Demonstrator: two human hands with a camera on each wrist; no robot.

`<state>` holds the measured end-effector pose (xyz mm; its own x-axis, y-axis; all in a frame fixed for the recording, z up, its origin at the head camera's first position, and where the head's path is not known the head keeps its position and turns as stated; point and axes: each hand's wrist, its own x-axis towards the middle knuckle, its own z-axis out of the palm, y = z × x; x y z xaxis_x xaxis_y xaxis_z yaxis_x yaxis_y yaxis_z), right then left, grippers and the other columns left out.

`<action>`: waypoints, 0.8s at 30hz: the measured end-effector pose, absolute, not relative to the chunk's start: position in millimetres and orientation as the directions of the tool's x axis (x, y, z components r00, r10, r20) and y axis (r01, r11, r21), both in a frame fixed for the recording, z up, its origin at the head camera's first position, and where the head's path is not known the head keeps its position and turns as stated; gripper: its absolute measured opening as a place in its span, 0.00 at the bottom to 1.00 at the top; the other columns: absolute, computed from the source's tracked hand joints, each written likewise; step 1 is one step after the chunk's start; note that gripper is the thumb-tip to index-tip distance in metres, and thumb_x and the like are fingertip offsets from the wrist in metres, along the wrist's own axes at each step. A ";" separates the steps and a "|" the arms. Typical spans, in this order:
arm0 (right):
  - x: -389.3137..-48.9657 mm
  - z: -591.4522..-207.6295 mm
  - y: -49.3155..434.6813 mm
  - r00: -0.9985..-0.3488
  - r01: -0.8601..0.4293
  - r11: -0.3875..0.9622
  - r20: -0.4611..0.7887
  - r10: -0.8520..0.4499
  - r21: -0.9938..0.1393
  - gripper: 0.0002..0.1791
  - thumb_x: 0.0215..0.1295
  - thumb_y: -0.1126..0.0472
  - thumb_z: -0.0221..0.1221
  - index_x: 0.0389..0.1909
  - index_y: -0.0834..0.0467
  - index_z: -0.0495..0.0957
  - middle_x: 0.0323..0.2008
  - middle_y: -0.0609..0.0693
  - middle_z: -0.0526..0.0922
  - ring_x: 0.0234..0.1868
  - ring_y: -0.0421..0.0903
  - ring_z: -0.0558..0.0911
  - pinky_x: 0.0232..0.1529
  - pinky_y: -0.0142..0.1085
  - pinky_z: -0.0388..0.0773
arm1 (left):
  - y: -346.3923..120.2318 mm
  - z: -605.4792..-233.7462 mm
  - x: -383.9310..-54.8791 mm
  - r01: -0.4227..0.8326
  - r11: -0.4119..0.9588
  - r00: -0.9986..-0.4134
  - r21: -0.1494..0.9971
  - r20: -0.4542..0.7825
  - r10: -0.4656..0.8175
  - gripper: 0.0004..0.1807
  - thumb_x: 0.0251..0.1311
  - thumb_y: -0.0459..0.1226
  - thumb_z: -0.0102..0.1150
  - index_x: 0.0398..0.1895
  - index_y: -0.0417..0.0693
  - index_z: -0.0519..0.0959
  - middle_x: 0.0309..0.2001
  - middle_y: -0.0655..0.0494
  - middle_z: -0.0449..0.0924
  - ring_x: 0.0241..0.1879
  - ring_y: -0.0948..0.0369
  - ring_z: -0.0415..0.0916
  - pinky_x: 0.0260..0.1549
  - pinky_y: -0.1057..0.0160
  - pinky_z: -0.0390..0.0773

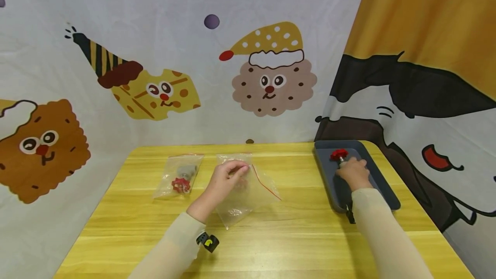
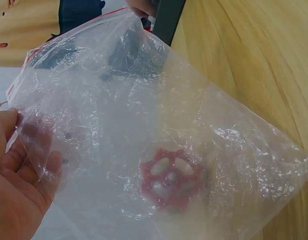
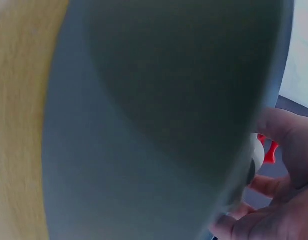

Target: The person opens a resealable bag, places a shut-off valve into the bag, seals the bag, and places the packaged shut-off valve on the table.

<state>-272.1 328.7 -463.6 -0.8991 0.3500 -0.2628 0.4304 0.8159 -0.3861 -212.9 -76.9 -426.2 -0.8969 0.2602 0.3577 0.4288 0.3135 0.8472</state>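
My left hand (image 1: 226, 180) pinches the edge of a clear zip bag (image 1: 249, 199) with a red seal line, holding it up off the table. Through the film in the left wrist view a red handwheel (image 2: 172, 179) shows; whether it lies inside this bag or behind it I cannot tell. Over at the right, my right hand (image 1: 354, 173) grips a metal valve with a red handwheel (image 1: 339, 154) inside the grey tray (image 1: 381, 184). The hand hides most of the valve body. In the right wrist view, the fingers (image 3: 289, 130) curl about its pale rounded metal part.
Left of the held bag lies another clear zip bag (image 1: 164, 184) with a valve (image 1: 182, 183) in it, its handwheel red. The tray stands near the right edge of the wooden table (image 1: 271, 244). A printed cartoon curtain (image 1: 174, 12) hangs behind the table.
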 end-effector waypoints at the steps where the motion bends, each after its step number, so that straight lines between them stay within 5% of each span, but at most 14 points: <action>1: -271.9 -462.7 329.4 -0.902 0.426 0.813 -0.257 0.347 -0.397 0.43 0.57 0.54 0.60 0.61 0.79 0.51 0.56 0.81 0.50 0.55 0.80 0.58 0.52 0.66 0.64 | -77.0 -426.1 -212.8 0.430 0.313 -0.897 0.847 0.359 0.260 0.09 0.63 0.39 0.57 0.40 0.47 0.83 0.40 0.54 0.84 0.41 0.61 0.80 0.42 0.67 0.80; 11: -270.7 -460.2 330.8 -0.902 0.420 0.692 -0.183 0.392 -0.587 0.41 0.52 0.60 0.65 0.61 0.72 0.56 0.59 0.76 0.45 0.51 0.75 0.62 0.47 0.61 0.69 | -74.8 -425.6 -211.2 0.396 0.308 -0.912 0.865 0.332 0.240 0.08 0.62 0.35 0.57 0.41 0.42 0.82 0.41 0.49 0.84 0.43 0.56 0.81 0.44 0.61 0.81; 19: -266.9 -460.4 329.7 -0.908 0.379 0.576 -0.172 0.382 -0.724 0.35 0.55 0.61 0.64 0.62 0.63 0.61 0.59 0.71 0.63 0.53 0.66 0.67 0.47 0.57 0.72 | -70.8 -395.9 -191.5 0.415 0.322 -0.905 0.851 0.349 0.245 0.07 0.63 0.30 0.56 0.40 0.35 0.81 0.40 0.45 0.83 0.41 0.53 0.81 0.43 0.60 0.81; 24: -263.9 -452.3 325.4 -0.907 0.359 0.405 -0.210 0.366 -0.841 0.33 0.59 0.59 0.63 0.63 0.61 0.61 0.64 0.66 0.61 0.58 0.63 0.67 0.51 0.53 0.71 | -69.7 -394.5 -190.6 0.428 0.313 -0.899 0.848 0.363 0.246 0.07 0.62 0.30 0.56 0.40 0.35 0.81 0.40 0.44 0.84 0.41 0.52 0.81 0.43 0.59 0.81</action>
